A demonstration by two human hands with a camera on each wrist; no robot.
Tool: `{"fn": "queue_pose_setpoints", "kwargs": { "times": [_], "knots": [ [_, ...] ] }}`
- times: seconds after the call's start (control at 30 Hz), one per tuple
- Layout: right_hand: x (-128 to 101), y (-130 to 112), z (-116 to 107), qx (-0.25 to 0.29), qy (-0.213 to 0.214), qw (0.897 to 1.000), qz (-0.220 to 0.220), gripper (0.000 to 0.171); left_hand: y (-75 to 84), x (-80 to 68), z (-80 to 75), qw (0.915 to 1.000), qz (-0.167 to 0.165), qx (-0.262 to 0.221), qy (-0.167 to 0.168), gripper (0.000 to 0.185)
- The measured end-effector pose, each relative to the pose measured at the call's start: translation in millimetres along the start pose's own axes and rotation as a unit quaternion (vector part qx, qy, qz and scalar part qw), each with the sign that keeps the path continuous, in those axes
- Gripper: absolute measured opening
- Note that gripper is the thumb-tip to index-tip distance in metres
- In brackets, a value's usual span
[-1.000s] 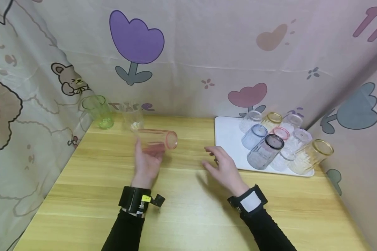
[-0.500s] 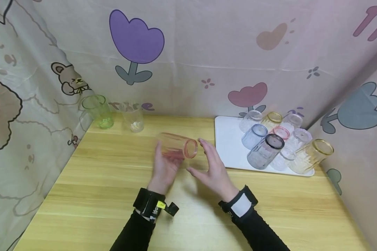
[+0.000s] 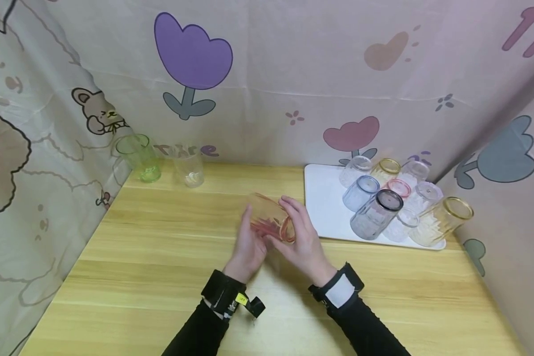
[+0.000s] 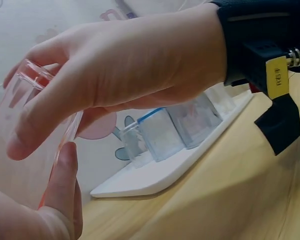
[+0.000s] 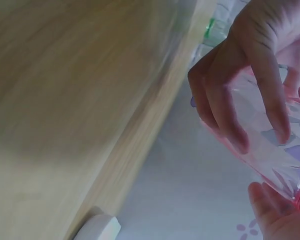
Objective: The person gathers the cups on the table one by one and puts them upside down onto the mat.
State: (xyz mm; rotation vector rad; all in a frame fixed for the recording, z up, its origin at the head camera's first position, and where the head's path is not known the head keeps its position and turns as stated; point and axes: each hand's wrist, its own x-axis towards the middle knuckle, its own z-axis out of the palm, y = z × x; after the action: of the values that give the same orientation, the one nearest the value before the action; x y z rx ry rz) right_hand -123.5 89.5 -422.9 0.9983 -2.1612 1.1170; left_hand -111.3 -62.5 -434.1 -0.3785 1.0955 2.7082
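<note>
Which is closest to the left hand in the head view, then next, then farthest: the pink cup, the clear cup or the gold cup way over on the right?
1. Pink cup: held in the left hand.
2. Clear cup: back left.
3. Gold cup: far right, at the tray's edge.

A small makeshift recording booth rather than a lived-in room. A light wooden counter (image 3: 160,277) is walled on three sides by a hanging fabric backdrop (image 3: 293,74) printed with cartoon tulips, hearts, a bear and a lamb, creased where it drapes. Props are set out neatly: a white tray (image 3: 327,198) crowded with upturned tinted tumblers at the right, and a green glass (image 3: 139,157) beside a clear glass (image 3: 188,167) at the back left.
</note>
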Motion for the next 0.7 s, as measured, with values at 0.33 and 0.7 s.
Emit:
{"fn": "queue_pose_setpoints", "kwargs": {
  "times": [0.33,0.7],
  "knots": [
    [8.2,2.5,-16.1,-0.013,-0.014,1.0,-0.009,0.078,-3.4,1.7,2.2,0.9986,0.002,0.032,-0.043,0.088],
    [47.3,4.3,-62.7,-0.048,-0.022,0.998,0.019,0.073,-3.7,10.2,9.8,0.9848,0.022,0.144,-0.095,0.074]
  ]
}}
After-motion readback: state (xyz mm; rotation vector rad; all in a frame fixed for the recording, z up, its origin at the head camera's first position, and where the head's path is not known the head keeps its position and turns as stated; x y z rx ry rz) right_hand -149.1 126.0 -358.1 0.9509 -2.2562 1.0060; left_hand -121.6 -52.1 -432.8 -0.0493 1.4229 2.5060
